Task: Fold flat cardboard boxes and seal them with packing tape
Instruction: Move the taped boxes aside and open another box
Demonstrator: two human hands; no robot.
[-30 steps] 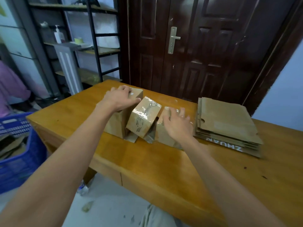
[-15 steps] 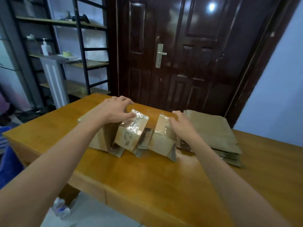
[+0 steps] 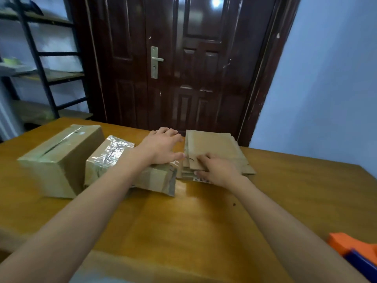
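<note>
Your right hand (image 3: 219, 170) pinches the near corner of the flat cardboard stack (image 3: 214, 148); your left hand (image 3: 163, 147) rests, fingers relaxed, on a taped box (image 3: 157, 176) on the bench (image 3: 285, 190).

Your forearms reach forward, converging. Your left hand (image 3: 161, 147) lies palm down, fingers extended; your right hand (image 3: 218, 170) has fingers curled, thumb tucked beneath.

3 taped boxes (image 3: 61, 158), 1 flat-cardboard stack (image 3: 216, 148), 2 hands (image 3: 161, 146)

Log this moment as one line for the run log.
phase: fetching next flat | right hand: gripping flat stack corner | left hand: open, at stack edge | taped boxes: three, on table
</note>
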